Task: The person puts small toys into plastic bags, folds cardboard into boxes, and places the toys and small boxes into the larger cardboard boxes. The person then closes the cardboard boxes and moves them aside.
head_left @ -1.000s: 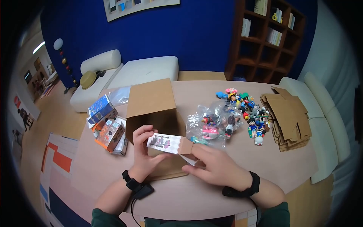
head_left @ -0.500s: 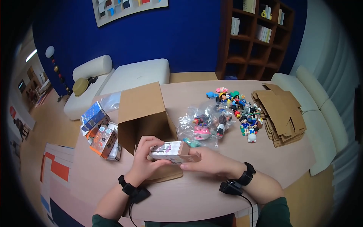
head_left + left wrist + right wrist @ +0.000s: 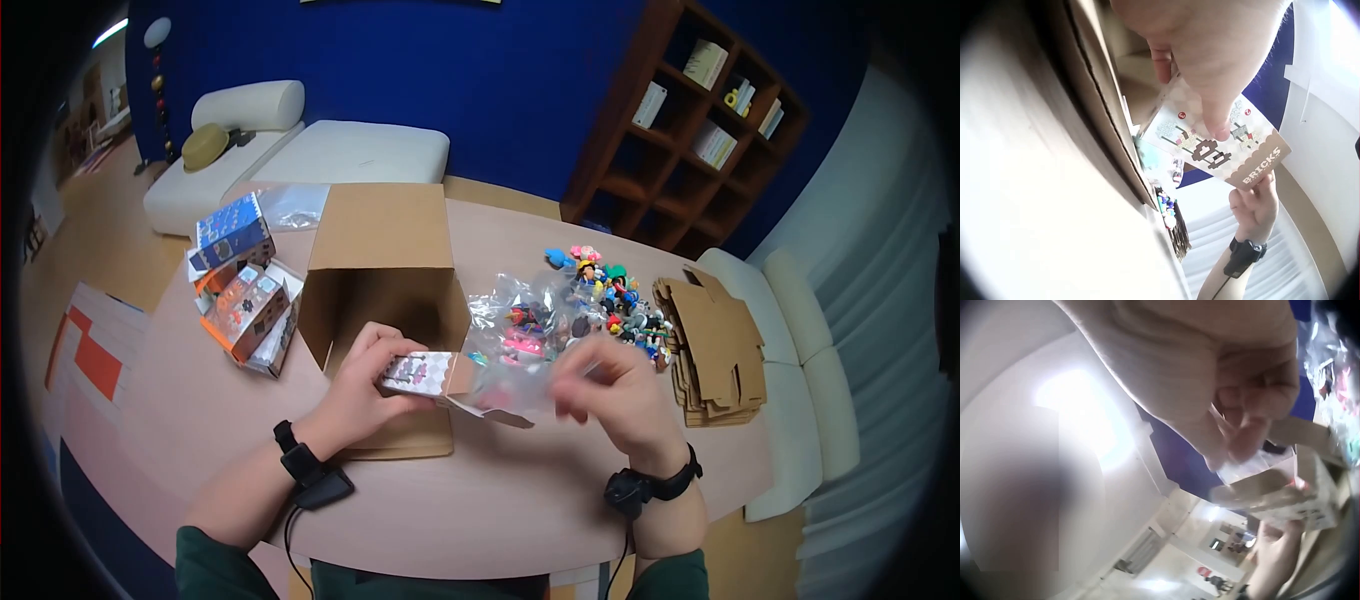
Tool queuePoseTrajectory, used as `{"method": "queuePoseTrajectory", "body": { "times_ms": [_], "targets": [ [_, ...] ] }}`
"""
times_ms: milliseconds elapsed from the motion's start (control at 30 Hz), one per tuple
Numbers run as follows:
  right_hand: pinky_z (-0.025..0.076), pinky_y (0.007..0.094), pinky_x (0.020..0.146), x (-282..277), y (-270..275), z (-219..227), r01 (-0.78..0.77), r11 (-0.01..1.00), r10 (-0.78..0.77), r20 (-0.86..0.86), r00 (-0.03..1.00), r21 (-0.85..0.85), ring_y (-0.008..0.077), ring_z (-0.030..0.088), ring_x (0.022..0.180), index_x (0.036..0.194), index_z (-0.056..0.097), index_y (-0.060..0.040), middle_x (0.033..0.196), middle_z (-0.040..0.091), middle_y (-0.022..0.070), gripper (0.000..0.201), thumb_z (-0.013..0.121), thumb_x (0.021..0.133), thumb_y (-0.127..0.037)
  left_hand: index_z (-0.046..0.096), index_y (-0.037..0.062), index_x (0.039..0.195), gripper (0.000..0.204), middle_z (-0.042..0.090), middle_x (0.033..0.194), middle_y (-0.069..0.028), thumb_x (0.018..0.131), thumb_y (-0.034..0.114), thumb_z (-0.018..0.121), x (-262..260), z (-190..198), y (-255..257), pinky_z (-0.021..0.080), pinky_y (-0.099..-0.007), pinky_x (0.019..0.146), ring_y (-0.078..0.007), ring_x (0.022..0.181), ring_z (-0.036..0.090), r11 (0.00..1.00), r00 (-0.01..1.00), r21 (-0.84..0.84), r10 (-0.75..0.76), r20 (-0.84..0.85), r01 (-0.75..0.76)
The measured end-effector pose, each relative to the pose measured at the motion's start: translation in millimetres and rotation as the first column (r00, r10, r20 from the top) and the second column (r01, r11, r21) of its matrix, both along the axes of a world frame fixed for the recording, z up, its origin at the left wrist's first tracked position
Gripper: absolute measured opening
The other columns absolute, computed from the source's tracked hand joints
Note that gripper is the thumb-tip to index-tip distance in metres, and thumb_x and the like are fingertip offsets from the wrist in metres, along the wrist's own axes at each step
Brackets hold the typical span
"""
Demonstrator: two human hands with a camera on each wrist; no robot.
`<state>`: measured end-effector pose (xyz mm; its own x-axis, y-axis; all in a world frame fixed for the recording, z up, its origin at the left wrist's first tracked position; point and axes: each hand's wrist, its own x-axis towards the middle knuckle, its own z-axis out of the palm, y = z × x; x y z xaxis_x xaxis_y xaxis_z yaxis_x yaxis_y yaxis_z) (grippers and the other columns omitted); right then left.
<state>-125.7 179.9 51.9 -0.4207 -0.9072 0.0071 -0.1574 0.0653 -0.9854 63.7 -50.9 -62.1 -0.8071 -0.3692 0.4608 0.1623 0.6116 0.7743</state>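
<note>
My left hand [image 3: 365, 385] grips a small printed box [image 3: 420, 372], white with floral pictures. The word BRICKS shows on the box [image 3: 1210, 144] in the left wrist view, where my left thumb lies across it. Its flaps stand open toward the right. A clear plastic bag [image 3: 510, 383] with something pinkish inside stretches out of that end. My right hand [image 3: 625, 395], blurred, pinches the far end of the bag between thumb and curled fingers. Behind the small box, a large cardboard carton [image 3: 385, 225] lies with its opening facing me.
Opened printed boxes [image 3: 235, 235] are piled at the left. Right of the carton lie crinkled clear bags [image 3: 510, 300] with toys, then many small figures [image 3: 625, 300]. Flattened cardboard [image 3: 715, 345] is stacked at the table's [image 3: 560, 500] right.
My right hand, earlier at the box's open end, has moved right and away from it, drawing the clear bag out. My left hand keeps holding the box. The head view has shifted.
</note>
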Motion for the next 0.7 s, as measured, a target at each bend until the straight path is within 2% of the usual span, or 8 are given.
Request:
{"method": "queuePoseTrajectory", "body": {
  "times_ms": [67,133,200,267,333,400,433,700],
  "targets": [
    [0.05,0.0264,0.063,-6,-6,-1,0.14,0.978,-0.121,0.126,0.985,-0.152,0.0125,0.067,0.078,0.095,0.064,-0.0049,0.092,0.069,0.0062,0.002,0.066,0.095,-0.005,0.064,0.0033,0.115,0.054,0.05,0.114,-0.0088,0.069,0.008,0.091,-2,-8,-5,0.049,-0.0321,0.091,-0.0213,0.105,0.056,0.995,1.0,0.095,0.027,0.014,-0.028],
    [0.052,0.0269,0.071,-15,-13,-7,0.464,0.794,-0.281,0.438,0.854,-0.393,0.0127,0.066,0.09,0.097,0.061,-0.006,0.101,0.068,0.0073,0.005,0.065,0.096,-0.004,0.061,0.0033,0.115,0.056,0.05,0.116,-0.0066,0.067,0.005,0.09,-2,-8,-3,0.046,-0.0308,0.094,-0.019,0.108,0.055,0.981,0.999,0.193,0.034,0.015,-0.036],
    [0.052,0.0264,0.075,-33,-17,-23,0.459,0.765,-0.315,0.359,0.879,-0.452,0.0128,0.065,0.09,0.1,0.061,-0.0062,0.112,0.067,0.0087,0.003,0.063,0.098,-0.006,0.06,0.0028,0.116,0.056,0.05,0.116,-0.0066,0.068,0.005,0.089,-3,-11,-4,0.046,-0.0306,0.094,-0.0186,0.108,0.056,0.965,0.999,0.26,0.035,0.011,-0.037],
    [0.051,0.025,0.079,-47,-22,-34,0.398,0.789,-0.528,-0.187,0.828,-0.468,0.0136,0.065,0.092,0.1,0.061,-0.0054,0.123,0.065,0.0103,0.004,0.061,0.099,-0.009,0.059,0.003,0.117,0.056,0.05,0.116,-0.0057,0.069,0.004,0.089,-3,-15,-6,0.046,-0.0309,0.096,-0.0183,0.111,0.056,0.959,1.0,0.281,0.019,0.006,-0.02],
    [0.051,0.0274,0.083,-63,-23,-53,0.361,0.851,-0.488,-0.318,0.813,-0.382,0.0198,0.066,0.094,0.102,0.062,-0.0039,0.124,0.066,0.013,0.01,0.064,0.096,-0.011,0.056,0.0044,0.121,0.057,0.049,0.118,-0.0057,0.074,0.004,0.087,-4,-22,-8,0.048,-0.0324,0.098,-0.0172,0.114,0.056,0.899,0.998,0.432,-0.052,-0.045,0.067],
    [0.052,0.0335,0.087,-72,-27,-67,0.237,0.971,-0.177,-0.683,0.709,-0.006,0.0281,0.066,0.102,0.104,0.063,-0.0025,0.125,0.067,0.0159,0.019,0.069,0.089,-0.013,0.053,0.0065,0.123,0.059,0.049,0.121,-0.0051,0.075,0.003,0.087,-4,-23,-10,0.048,-0.0342,0.101,-0.0173,0.119,0.055,0.868,0.996,0.49,-0.069,-0.053,0.086],
    [0.05,0.0393,0.093,-70,-24,-74,0.256,0.967,-0.163,-0.744,0.648,0.011,0.0353,0.062,0.111,0.106,0.064,-0.0025,0.126,0.066,0.0173,0.025,0.071,0.086,-0.016,0.05,0.0086,0.124,0.061,0.049,0.124,-0.0045,0.076,0.002,0.086,-2,-24,-10,0.048,-0.0359,0.103,-0.0173,0.123,0.053,0.831,0.995,0.547,-0.083,-0.058,0.101],
    [0.046,0.0442,0.102,-30,-24,-41,0.316,0.942,-0.264,-0.833,0.487,-0.113,0.0391,0.059,0.116,0.118,0.064,-0.0046,0.128,0.065,0.0182,0.036,0.073,0.085,-0.016,0.045,0.0107,0.124,0.062,0.046,0.133,-0.0074,0.077,0.0,0.083,-5,-27,-11,0.043,-0.039,0.112,-0.0212,0.134,0.047,0.861,0.974,0.465,-0.13,-0.187,0.204]
  ]
}}
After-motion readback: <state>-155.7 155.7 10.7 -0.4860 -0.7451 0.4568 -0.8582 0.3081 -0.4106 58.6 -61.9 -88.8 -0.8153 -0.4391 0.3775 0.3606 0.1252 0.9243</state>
